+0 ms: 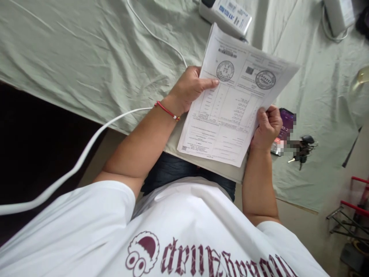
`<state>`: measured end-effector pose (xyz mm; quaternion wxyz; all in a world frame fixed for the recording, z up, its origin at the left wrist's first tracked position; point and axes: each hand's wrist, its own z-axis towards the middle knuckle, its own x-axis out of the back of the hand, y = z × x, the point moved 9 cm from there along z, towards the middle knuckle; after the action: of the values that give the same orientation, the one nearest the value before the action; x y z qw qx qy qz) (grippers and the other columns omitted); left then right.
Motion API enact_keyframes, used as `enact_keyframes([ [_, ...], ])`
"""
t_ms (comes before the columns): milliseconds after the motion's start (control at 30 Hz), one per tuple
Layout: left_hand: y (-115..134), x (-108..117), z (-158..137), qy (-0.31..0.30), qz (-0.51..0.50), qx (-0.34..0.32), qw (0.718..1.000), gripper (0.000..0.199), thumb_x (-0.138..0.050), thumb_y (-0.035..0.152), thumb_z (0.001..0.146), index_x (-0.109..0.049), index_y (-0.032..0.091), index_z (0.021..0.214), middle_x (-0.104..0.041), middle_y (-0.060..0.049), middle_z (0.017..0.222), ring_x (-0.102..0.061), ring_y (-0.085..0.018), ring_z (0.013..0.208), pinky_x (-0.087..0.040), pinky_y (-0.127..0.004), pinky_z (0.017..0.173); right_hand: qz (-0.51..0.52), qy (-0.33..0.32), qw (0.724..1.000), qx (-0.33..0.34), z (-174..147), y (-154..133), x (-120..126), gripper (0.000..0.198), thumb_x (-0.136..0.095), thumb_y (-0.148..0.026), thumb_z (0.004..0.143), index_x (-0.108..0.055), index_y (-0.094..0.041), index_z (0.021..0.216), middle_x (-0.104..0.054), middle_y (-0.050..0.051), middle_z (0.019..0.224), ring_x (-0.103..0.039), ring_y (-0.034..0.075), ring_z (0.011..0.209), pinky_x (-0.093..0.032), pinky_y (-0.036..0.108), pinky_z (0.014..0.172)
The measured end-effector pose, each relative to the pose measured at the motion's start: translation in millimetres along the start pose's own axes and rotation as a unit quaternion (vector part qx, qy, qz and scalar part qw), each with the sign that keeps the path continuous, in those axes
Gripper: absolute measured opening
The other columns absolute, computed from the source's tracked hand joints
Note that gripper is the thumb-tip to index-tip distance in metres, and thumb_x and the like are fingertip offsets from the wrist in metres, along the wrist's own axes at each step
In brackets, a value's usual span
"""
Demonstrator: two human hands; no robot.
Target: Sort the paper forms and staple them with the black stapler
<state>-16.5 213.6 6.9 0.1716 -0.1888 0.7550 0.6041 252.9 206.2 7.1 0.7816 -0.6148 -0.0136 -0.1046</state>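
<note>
A stack of printed sheets (227,104) is held up in front of my chest, above the table's near edge. Two round ink stamps, a barcode and several lines of print show on its top page. My left hand (193,86) grips the left side, its thumb lying flat on the page; a red string bracelet (167,110) circles that wrist. On the right side, my right hand (268,124) pinches the edge with curled fingers. A phone (285,127), its screen lit, lies just beyond my right hand, partly hidden by it.
A pale green cloth (95,50) covers the table. At the back are a white labelled device (226,17) and another white device (340,17). Keys (302,152) lie beside the phone. A white cable (83,161) runs across the left. Red-and-dark metal frames (351,215) stand at lower right.
</note>
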Motion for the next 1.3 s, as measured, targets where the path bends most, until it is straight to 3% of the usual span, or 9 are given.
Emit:
enact_keyframes([
  [500,-0.3,0.6,-0.4,-0.006,0.008,-0.015,1.000,0.022,-0.080,0.009,0.075,-0.080,0.006,0.097,-0.084,-0.010,0.094,-0.078,-0.026,0.087,-0.065,-0.043,0.087,0.003,0.008,1.000,0.004,-0.3,-4.1,-2.8,0.036,-0.072,-0.062,0.089,-0.064,-0.027,0.093,-0.066,0.001,0.090,-0.068,0.020,0.085,-0.059,0.036,0.075],
  [900,-1.7,1.3,0.0,0.005,0.018,-0.009,1.000,0.024,-0.079,0.011,0.073,-0.079,0.005,0.096,-0.083,-0.013,0.094,-0.078,-0.030,0.089,-0.063,-0.049,0.091,0.028,0.011,1.000,0.007,-1.1,-6.6,-3.7,0.026,-0.075,-0.052,0.090,-0.067,-0.027,0.091,-0.069,0.000,0.088,-0.070,0.018,0.082,-0.061,0.035,0.076],
  [1300,1.6,2.1,-0.2,0.006,0.025,-0.017,1.000,0.019,-0.078,0.007,0.075,-0.081,0.007,0.094,-0.084,-0.009,0.089,-0.078,-0.026,0.083,-0.064,-0.041,0.082,0.023,0.014,1.000,-0.013,-0.6,-3.6,-3.1,0.027,-0.076,-0.052,0.089,-0.067,-0.026,0.092,-0.069,-0.001,0.087,-0.070,0.018,0.082,-0.062,0.035,0.076],
])
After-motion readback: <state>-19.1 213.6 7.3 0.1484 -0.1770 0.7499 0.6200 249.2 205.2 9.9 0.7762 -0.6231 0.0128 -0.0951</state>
